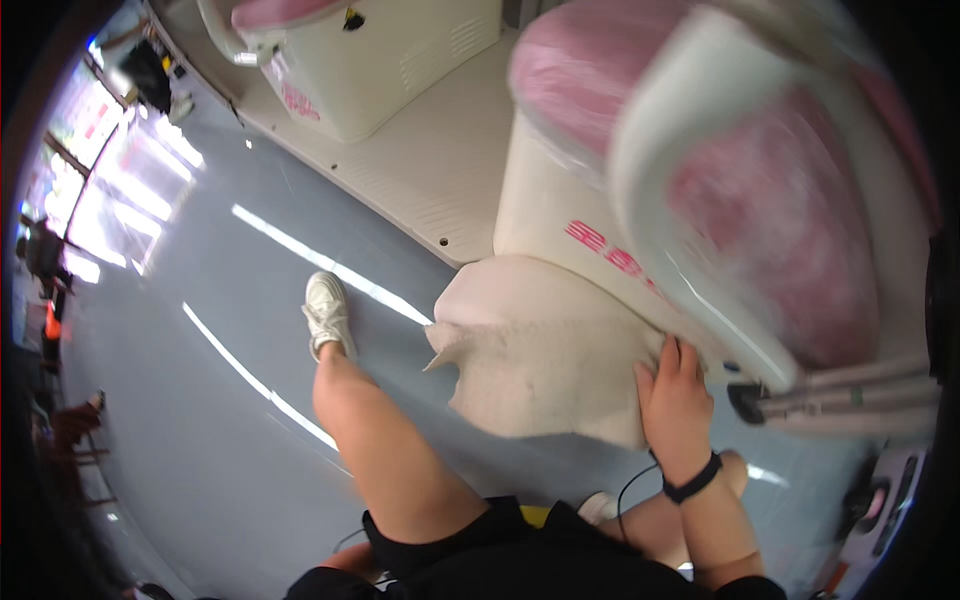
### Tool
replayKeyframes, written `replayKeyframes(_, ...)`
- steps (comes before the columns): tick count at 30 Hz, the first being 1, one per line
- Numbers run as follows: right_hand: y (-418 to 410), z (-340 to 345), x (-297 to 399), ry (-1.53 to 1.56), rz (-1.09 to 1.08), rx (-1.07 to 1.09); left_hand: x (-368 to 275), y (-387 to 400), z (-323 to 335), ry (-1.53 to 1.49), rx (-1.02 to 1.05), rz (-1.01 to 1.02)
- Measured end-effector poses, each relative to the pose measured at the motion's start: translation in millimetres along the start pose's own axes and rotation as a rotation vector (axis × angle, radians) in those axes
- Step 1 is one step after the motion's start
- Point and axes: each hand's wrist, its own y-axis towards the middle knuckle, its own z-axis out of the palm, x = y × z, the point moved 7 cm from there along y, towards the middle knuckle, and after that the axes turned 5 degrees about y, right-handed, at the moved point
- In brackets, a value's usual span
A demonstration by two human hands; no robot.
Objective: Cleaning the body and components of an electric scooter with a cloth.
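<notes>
A beige cloth (555, 379) hangs over a pale rounded fender (502, 289) at the lower side of a cream-and-pink vehicle body. My right hand (679, 394) is at the cloth's right edge, fingers pressing it into the corner where the fender meets the body panel (547, 202). Its fingertips are partly lost against the cloth. The left corner of the cloth curls up, and its lower edge droops over the floor. My left hand is out of view; only part of the forearm shows at the bottom. Pink writing marks the panel above the fender.
A pink seat (577, 82) and a plastic-wrapped backrest (772, 217) rise at the right. Beside them runs a ribbed footboard (420, 165) towards a front body section (367, 75). A metal bar (847, 401) juts out at right. The grey floor (225, 390) reflects light strips.
</notes>
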Motion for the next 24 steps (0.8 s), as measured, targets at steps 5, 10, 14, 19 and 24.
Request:
replayKeyframes(5, -2, 0, -1, 0.000, -0.026, -0.145, -75, 52, -18, 0.369, 0.298, 0.495)
replayKeyframes(10, -13, 12, -7, 0.014, -0.056, -0.308, -240, -76, -74, 0.180, 0.286, 1.083)
replayKeyframes(14, -24, 16, -22, 0.017, -0.047, -0.355, -271, -362, -6, 0.008, 1.158, 1.585)
replayKeyframes(19, -36, 16, -18, 0.127, 0.005, -0.309, -174, -512, 40, -0.360, 2.431, 0.949)
replayKeyframes(24, -44, 29, -55, 0.140, 0.034, -0.339, -104, -493, 90, -0.419, 2.444, 0.782)
